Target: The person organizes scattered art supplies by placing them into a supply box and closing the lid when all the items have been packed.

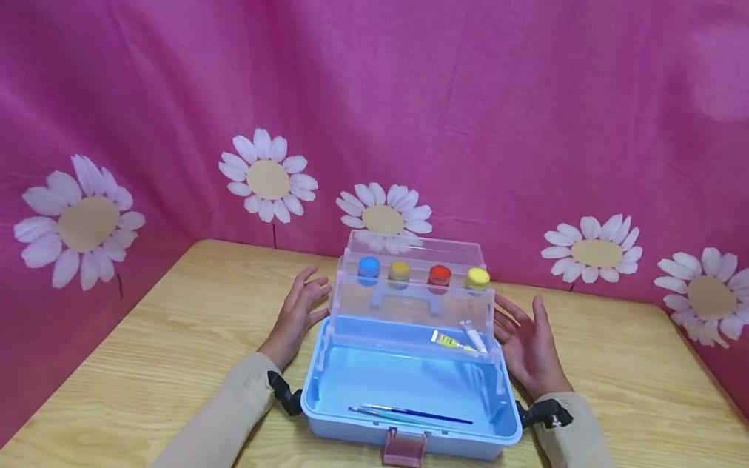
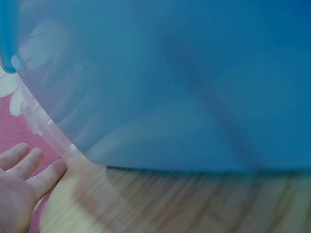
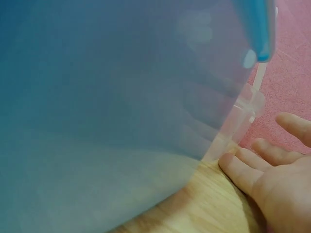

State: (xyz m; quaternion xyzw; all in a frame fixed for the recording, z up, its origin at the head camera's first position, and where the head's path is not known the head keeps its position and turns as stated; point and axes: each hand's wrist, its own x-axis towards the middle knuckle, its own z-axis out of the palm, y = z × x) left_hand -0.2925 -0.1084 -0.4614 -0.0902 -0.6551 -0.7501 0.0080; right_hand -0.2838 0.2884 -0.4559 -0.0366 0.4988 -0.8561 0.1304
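Note:
A light-blue storage box [image 1: 344, 430] stands with its clear lid [image 1: 407, 246] raised and a clear tray [image 1: 351, 302] lifted behind its base. Paint jars with blue [image 1: 368, 267], ochre [image 1: 399, 271], red [image 1: 439, 275] and yellow [image 1: 477, 278] tops sit in a row at the back. Two small paint tubes [image 1: 448, 340] lie at the right of the tray. Paintbrushes [image 1: 415, 414] rest in the base. My left hand [image 1: 295, 316] is at the box's left side, fingers spread and holding nothing. On the right side, my right hand [image 1: 530, 348] turns its palm inward, fingers extended, also holding nothing.
A pink latch [image 1: 404, 450] hangs down at the box's front. The wooden table [image 1: 640, 406] reaches back to a magenta curtain [image 1: 492, 110] with daisies. Black wrist mounts [image 1: 546, 412] sit close to both sides of the box.

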